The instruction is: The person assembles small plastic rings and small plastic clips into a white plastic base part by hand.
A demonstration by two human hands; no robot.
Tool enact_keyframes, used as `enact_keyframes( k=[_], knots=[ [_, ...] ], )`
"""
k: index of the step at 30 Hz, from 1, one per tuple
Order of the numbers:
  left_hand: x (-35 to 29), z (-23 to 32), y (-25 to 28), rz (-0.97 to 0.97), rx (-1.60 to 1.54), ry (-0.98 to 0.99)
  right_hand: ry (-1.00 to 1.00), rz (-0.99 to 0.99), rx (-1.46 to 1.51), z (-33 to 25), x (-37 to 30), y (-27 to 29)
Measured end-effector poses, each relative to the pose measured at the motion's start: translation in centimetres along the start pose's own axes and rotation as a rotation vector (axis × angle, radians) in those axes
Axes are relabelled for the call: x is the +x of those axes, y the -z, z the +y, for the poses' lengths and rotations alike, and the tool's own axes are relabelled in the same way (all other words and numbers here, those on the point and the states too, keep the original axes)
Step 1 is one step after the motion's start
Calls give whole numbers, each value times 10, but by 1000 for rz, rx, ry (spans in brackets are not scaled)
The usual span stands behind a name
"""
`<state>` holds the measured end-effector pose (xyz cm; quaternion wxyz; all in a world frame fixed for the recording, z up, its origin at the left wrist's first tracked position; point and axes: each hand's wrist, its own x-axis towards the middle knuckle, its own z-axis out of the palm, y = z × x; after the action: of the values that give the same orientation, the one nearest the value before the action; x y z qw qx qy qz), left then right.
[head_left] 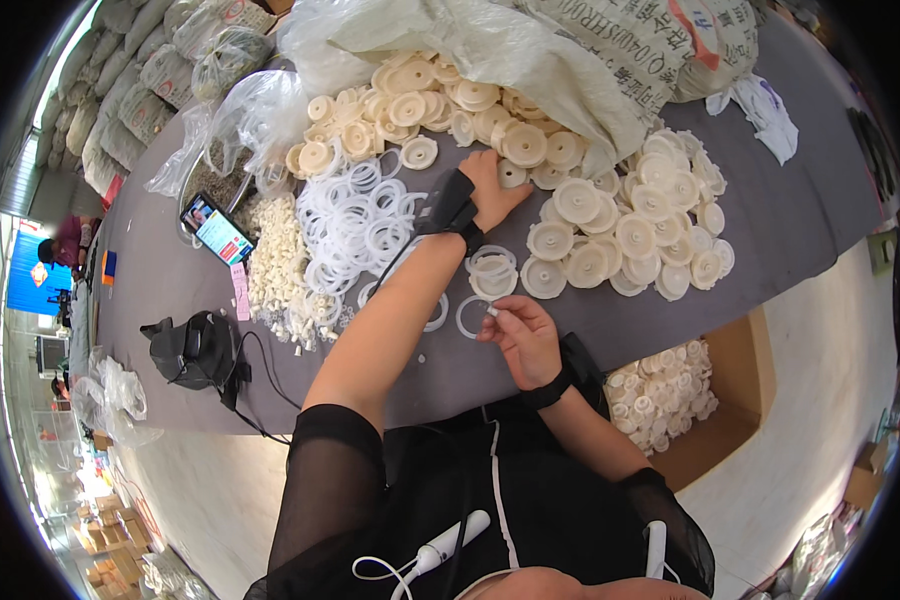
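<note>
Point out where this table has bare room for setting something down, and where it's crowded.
Bare: the table's right side, beyond the large discs and white cloth; also left, between phone and black item. Crowded: the middle, where rings, small parts and discs cluster around the left hand.

discs (636, 236): cream | rings (355, 228): translucent white | table (795, 225): grey | carton (742, 375): brown

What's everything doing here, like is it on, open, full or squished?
phone: screen lit
cardboard box: open, holding many small white parts
woven sack: wrinkled, draped partly over cream discs
clear plastic bag: crumpled
white rings: heaped loosely
left hand: thumb spread, at the discs; grip unclear
right hand: pinching a small white piece
</note>
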<state>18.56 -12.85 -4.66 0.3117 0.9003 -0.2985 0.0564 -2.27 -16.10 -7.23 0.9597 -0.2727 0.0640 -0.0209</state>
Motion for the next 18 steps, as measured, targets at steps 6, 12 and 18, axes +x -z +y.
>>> enact_keyframes(
  k=[6,12,18],
  knots=[
    [-25,8,31,-59,-88,-4,16,-22,26,-2,-1,0],
    [-112,34,92,-146,-970,321,100,-22,3,-4,-3,-5],
    [-186,35,103,-197,-1407,608,107,-96,-259,2,-14,-28]
  ],
)
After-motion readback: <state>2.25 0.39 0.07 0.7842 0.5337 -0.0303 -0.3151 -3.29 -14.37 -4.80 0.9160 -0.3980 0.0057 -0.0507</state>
